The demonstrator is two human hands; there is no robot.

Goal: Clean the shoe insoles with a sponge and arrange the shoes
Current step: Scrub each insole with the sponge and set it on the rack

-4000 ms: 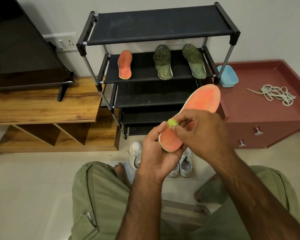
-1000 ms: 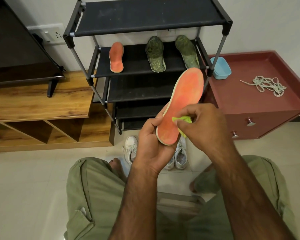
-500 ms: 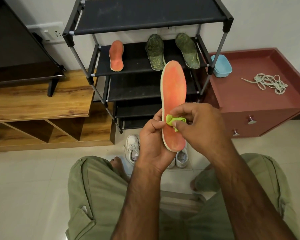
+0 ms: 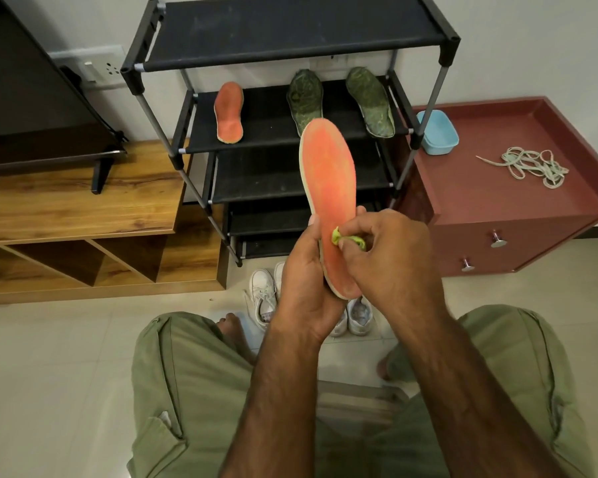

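Note:
My left hand grips the heel end of an orange insole, held nearly upright in front of the shoe rack. My right hand pinches a small green sponge against the lower middle of the insole's face. A second orange insole and two dark green insoles lie on the rack's second shelf. White shoes stand on the floor under my hands, partly hidden.
A blue tub and a pile of laces sit on the red cabinet at right. A wooden TV stand with a TV is at left. My knees in green trousers fill the foreground.
The insole has swung from leaning right to nearly upright, tip tilted slightly left. My right hand has kept the sponge on its lower face, moving slightly along it.

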